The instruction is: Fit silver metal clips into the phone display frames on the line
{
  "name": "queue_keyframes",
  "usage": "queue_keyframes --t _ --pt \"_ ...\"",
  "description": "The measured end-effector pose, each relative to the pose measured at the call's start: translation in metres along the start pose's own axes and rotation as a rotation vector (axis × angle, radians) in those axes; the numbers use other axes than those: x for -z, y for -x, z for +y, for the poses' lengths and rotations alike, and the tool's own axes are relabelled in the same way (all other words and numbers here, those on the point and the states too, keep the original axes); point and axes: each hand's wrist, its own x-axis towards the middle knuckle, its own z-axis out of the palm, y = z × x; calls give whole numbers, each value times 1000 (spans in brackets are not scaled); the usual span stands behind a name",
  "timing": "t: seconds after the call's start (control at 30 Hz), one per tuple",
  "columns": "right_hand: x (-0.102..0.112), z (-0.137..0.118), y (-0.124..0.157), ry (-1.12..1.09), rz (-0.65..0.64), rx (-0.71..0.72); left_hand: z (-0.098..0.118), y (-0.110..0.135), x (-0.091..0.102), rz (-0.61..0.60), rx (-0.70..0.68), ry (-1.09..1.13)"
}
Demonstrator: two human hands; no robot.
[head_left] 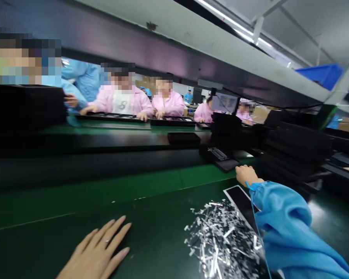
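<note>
Many silvery scraps [221, 242], partly behind sleeve [287, 224] (left hand [94, 250] cut off)

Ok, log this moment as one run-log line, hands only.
left hand: flat on green mat, holding nothing | right hand: beside black slab | between them: silvery strip pile

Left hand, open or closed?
Open: the left hand has its fingers extended and slightly spread over the green bench top, gripping nothing.
</note>
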Motion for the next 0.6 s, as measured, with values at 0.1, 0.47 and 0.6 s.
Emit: queue_keyframes --t 0.1,0.47,0.6 --pt "-19 -27 -23 -14 -46 -8 19 -6 21 -30 -39 -195" --pt "-35 -41 -42 50 20 9 48 -17 33 -33 130 27" --pt "-2 -52 -30 26 181 96 51 -26 35 -49 183 268"
